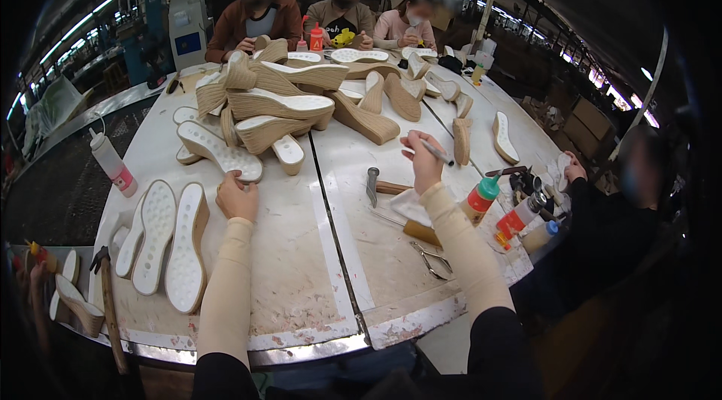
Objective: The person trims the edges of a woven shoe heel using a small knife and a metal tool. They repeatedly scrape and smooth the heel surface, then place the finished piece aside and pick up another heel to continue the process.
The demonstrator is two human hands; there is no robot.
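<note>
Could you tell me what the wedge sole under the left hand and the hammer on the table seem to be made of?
The wedge sole looks like moulded white foam or rubber with a dimpled matt top; its side seems wrapped in tan woven rope. The hammer has a dull grey head, likely steel, and a brown handle that looks wooden.

A hammer (374, 185) and pliers (432, 260) lie mid-table; glue bottles (481, 199) stand at right, a squeeze bottle (111, 164) at far left, seated workers (338, 12) beyond.

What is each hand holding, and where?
Right hand grips a pen by its lower end. Left hand rests on a sole's near tip.
</note>
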